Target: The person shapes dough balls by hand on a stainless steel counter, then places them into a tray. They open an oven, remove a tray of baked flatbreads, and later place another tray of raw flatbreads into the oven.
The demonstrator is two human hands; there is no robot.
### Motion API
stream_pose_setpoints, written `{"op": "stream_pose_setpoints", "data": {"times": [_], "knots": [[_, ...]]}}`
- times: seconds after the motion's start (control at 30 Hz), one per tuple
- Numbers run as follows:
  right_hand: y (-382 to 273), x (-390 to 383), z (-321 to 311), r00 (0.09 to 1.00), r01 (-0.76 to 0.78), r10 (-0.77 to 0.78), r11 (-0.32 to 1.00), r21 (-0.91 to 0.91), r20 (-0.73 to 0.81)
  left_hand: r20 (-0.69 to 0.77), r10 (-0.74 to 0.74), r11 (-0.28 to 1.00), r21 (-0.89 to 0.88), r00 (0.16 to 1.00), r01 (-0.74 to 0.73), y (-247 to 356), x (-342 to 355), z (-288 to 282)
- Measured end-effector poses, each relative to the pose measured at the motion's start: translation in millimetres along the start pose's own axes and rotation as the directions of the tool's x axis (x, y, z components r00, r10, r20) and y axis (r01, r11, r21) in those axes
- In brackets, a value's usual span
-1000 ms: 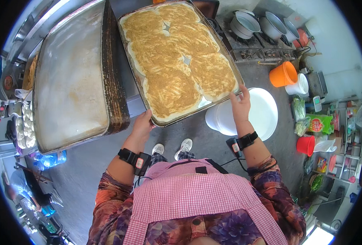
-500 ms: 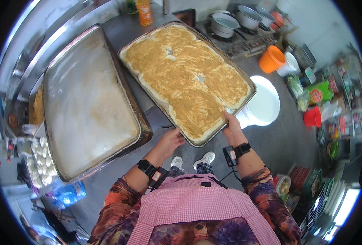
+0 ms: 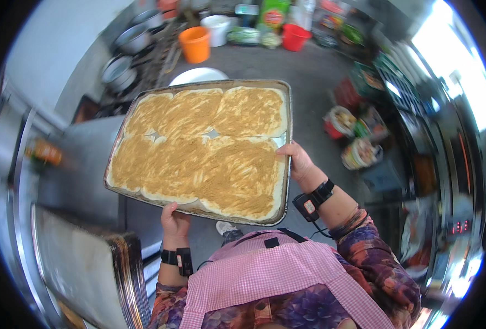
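Observation:
A large metal baking tray (image 3: 288, 109) is held up in front of me. Several rounds of pale flat dough (image 3: 199, 153), coated with a yellow-brown spread, fill it and touch one another, with small gaps of bare metal between. My right hand (image 3: 300, 161) grips the tray's right rim, thumb on top. At the near rim, left of the middle, my left hand (image 3: 175, 223) has its thumb over the edge. The fingers of both hands are mostly hidden beneath the tray.
A stack of metal trays (image 3: 83, 263) stands at the lower left beside a steel counter (image 3: 83, 170). Pots (image 3: 119, 74) sit on a stove at the back left. Orange (image 3: 195, 45) and red (image 3: 295, 37) buckets stand on the floor ahead. Crates and an oven (image 3: 462, 181) line the right.
I have turned to the right, carrying the filled tray off the counter area. My left hand, open beside the tray before, now grips its near rim. The tray stack has shifted lower left in view.

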State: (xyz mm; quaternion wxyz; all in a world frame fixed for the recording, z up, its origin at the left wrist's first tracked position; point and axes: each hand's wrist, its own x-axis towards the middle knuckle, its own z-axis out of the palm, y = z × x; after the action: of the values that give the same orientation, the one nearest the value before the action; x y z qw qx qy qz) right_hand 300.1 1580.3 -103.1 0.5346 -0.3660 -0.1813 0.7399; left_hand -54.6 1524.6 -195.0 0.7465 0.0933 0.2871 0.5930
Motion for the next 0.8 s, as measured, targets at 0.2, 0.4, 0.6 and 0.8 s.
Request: {"op": "stream_pose_setpoints", "data": {"times": [0.2,0.4,0.6,0.8], "knots": [[-32.7,-164.8,-110.3,0.932,0.311,-0.288,0.947,0.078,-0.218,0.173,-0.222,0.960,0.212,0.960,0.183,-88.8,-5.7,123.6],[-42.9,-273.9,-201.5,0.880,0.436,-0.397,0.893,0.109,-0.261,0.228,-0.340,0.910,0.325,0.912,0.258,-209.0,-31.0,160.7],[-135.6,-530.9,-355.7,0.715,0.579,-0.445,0.809,0.100,-0.540,0.384,-0.614,0.785,0.391,0.689,0.481,-458.4,-110.0,306.8],[-311.7,-886.6,-605.0,0.472,0.757,-0.475,0.649,0.066,-0.742,0.445,-0.815,0.578,0.573,0.371,0.581,-872.1,-277.2,582.1]]}}
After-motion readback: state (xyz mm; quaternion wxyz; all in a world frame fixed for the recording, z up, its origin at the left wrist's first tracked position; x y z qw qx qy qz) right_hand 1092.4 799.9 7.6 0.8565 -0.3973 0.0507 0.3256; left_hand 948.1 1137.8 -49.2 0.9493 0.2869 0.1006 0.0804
